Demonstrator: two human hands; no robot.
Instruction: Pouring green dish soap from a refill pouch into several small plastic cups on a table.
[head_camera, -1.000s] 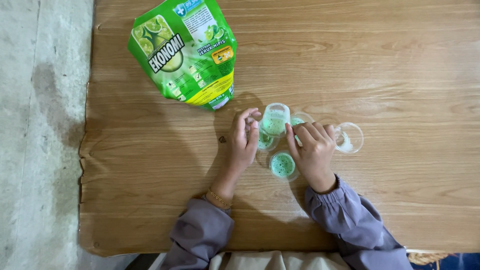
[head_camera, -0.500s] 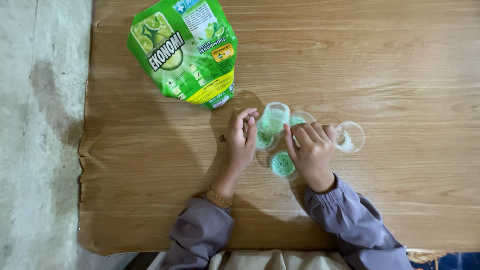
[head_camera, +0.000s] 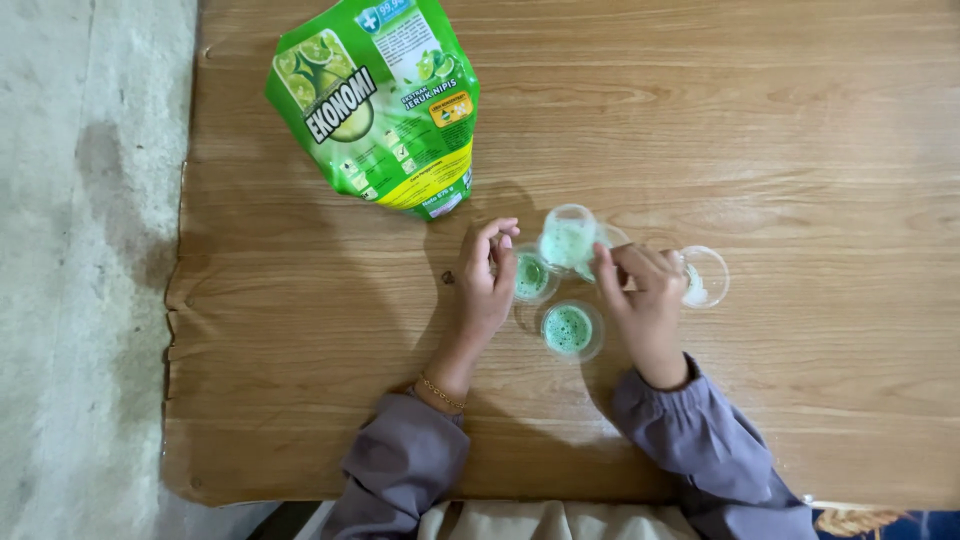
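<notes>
Soft, even daylight fills the frame — bright enough that the wooden table (head_camera: 760, 150) shows its grain clearly. Short, faint shadows fall to the left of the green pouch (head_camera: 380, 105) and around both hands near the centre, so the light seems to come from the right. A mild sheen lies on the pouch's upper face and on the clear plastic cups (head_camera: 568, 328). Focus is fairly sharp at the centre — the concrete floor (head_camera: 80, 300) at the left edge looks softer.
</notes>
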